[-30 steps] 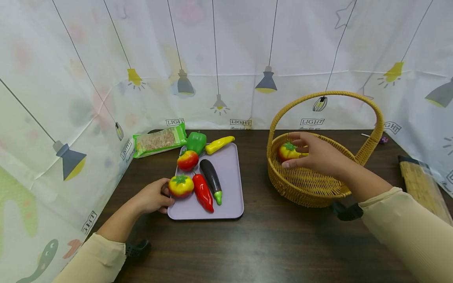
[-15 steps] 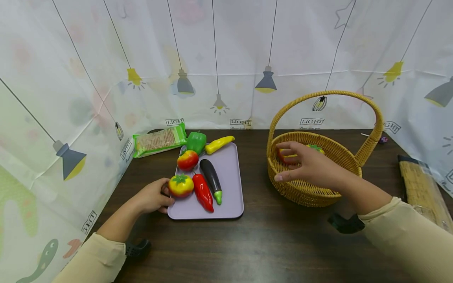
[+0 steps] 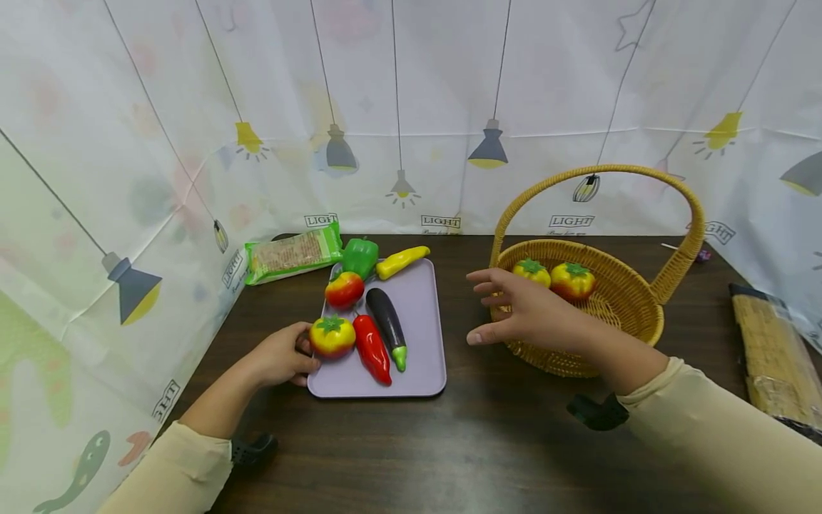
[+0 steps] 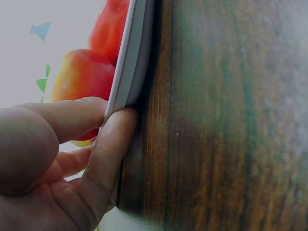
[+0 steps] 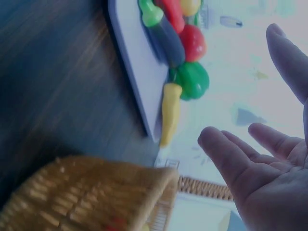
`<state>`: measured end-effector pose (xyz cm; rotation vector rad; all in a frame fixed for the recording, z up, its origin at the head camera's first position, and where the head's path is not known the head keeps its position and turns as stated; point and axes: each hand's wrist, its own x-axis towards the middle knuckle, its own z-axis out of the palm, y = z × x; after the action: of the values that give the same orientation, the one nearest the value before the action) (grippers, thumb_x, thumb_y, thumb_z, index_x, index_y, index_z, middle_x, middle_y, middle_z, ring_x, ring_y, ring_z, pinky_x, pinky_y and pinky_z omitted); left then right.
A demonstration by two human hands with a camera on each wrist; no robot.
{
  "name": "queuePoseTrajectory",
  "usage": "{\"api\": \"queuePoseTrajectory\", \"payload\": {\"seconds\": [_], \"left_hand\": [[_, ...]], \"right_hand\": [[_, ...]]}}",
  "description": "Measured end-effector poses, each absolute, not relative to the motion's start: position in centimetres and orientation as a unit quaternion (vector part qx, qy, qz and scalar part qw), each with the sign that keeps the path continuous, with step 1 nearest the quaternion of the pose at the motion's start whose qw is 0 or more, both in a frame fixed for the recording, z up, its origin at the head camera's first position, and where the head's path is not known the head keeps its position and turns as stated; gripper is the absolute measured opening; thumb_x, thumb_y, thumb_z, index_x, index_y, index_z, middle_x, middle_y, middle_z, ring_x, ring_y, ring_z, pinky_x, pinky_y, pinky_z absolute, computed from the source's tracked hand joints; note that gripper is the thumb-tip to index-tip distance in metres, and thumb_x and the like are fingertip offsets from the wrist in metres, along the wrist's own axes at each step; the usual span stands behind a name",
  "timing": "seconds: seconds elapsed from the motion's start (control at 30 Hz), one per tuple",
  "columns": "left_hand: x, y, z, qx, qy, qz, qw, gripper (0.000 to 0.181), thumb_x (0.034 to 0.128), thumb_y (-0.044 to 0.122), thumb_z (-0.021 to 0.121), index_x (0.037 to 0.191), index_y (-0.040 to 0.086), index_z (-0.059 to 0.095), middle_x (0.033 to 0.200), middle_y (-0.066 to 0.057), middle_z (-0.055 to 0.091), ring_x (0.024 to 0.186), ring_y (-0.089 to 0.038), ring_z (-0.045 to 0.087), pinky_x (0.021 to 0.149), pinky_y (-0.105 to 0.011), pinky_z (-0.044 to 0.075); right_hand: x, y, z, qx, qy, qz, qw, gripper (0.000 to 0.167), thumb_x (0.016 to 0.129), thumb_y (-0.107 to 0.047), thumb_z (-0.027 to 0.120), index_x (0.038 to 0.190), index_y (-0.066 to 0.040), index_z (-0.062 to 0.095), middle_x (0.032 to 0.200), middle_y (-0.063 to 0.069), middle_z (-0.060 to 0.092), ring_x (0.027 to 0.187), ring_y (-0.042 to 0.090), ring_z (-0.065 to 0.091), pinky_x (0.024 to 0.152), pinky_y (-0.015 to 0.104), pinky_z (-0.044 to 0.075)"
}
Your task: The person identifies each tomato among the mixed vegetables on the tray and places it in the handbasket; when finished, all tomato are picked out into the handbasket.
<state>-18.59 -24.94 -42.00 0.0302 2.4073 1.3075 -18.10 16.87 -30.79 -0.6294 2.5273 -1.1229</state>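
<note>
My left hand (image 3: 280, 357) pinches the left rim of the lilac tray (image 3: 417, 321); in the left wrist view, thumb and a finger meet at the tray's edge (image 4: 127, 62). On the tray lie a red-yellow tomato (image 3: 332, 337) by my left fingers, a second tomato (image 3: 344, 290), a red pepper (image 3: 372, 350), an eggplant (image 3: 387, 325), a green bell pepper (image 3: 359, 258) and a yellow pepper (image 3: 402, 262). Holding nothing, my right hand (image 3: 536, 312) hovers at the left front of the wicker basket (image 3: 648, 314), fingers spread. Inside the basket sit two tomatoes (image 3: 572, 282), one partly hidden by that hand.
A green-edged packet (image 3: 292, 255) lies behind the tray at left. At far right is a packet of straw-coloured strips (image 3: 773, 350); a lollipop (image 3: 701, 255) lies behind the basket. The tall basket handle (image 3: 604, 170) arches up. A printed curtain (image 3: 437, 86) hangs behind the table.
My right hand has moved left from over the basket toward the tray, uncovering the two tomatoes in the basket. My left hand stays at the tray's rim. The head view has shifted slightly.
</note>
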Motion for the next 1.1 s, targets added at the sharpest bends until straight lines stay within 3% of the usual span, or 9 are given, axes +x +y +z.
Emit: {"api": "queuePoseTrajectory", "payload": {"seconds": [0.33,0.8,1.1], "left_hand": [[-18.6,-25.0,-42.0,0.011,0.865,0.462,0.196,0.064,0.0873,-0.001,0.076,0.141,-0.002,0.042,0.109,-0.02,0.045,0.082,-0.027,0.061,0.064,-0.037,0.062],[-18.7,-25.0,-42.1,0.005,0.862,0.468,0.197,0.066,0.0869,-0.001,0.077,0.143,-0.002,0.041,0.111,-0.02,0.046,0.083,-0.028,0.062,0.064,-0.037,0.062],[-18.7,-25.1,-42.1,0.0,0.861,0.467,0.2,0.067,0.0869,-0.001,0.078,0.143,-0.001,0.042,0.112,-0.02,0.046,0.084,-0.028,0.061,0.064,-0.037,0.062]], "right_hand": [[-18.6,13.5,-31.3,-0.223,0.872,-0.396,0.182,0.095,0.076,-0.044,0.089,0.153,-0.018,0.038,0.152,0.015,0.044,0.132,0.036,0.053,0.103,0.049,0.049],[-19.2,8.8,-32.1,-0.259,0.858,-0.401,0.189,0.09,0.077,-0.03,0.091,0.152,-0.016,0.042,0.151,0.014,0.047,0.132,0.033,0.053,0.104,0.047,0.049],[-19.6,5.6,-33.0,-0.26,0.849,-0.409,0.212,0.089,0.076,-0.03,0.092,0.15,-0.017,0.045,0.152,0.012,0.047,0.135,0.031,0.049,0.104,0.042,0.05]]}}
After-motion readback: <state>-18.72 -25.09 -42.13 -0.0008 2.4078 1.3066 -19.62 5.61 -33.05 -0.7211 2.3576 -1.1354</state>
